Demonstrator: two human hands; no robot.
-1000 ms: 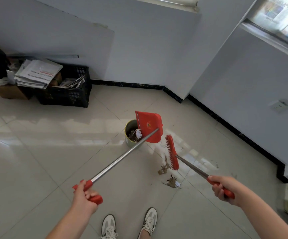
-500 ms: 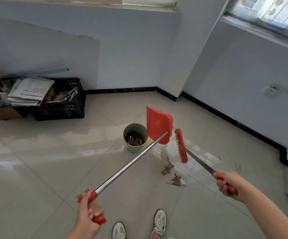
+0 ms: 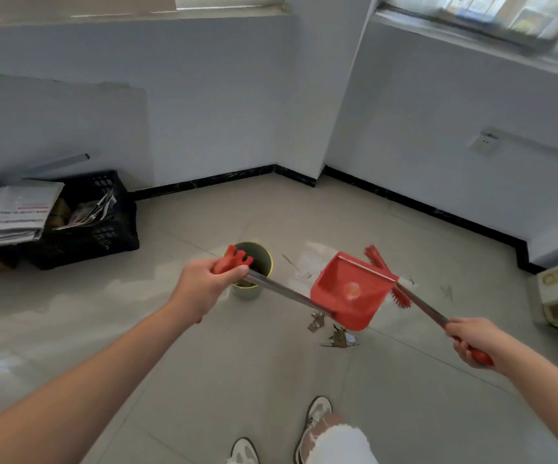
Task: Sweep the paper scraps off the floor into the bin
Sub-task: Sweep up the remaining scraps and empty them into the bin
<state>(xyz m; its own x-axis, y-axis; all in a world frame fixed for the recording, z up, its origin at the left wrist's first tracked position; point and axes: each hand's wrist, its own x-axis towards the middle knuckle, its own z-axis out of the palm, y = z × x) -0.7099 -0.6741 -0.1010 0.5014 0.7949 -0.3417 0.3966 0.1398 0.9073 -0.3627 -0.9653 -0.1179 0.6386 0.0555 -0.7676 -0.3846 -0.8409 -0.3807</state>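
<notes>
Currently the dustpan [image 3: 351, 291] is held by the left hand [image 3: 204, 289], closed on its handle; the broom [image 3: 401, 289] is gripped by the right hand [image 3: 475, 339]. Both are kept airborne above scraps [image 3: 336, 334] at lower centre, bin [image 3: 254, 272] just left, presumably for repositioning.

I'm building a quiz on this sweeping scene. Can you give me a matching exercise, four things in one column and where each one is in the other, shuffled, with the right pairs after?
Things
1. red plastic dustpan
2. red bristle broom
3. round green metal bin
4. brown crumpled paper scraps

Places
A. standing on the floor behind the left hand
B. lying on the tiles below the dustpan
C. on the long handle gripped by the right hand
D. on the metal handle gripped by the left hand, raised off the floor

Pairs: 1-D, 2-C, 3-A, 4-B
</notes>
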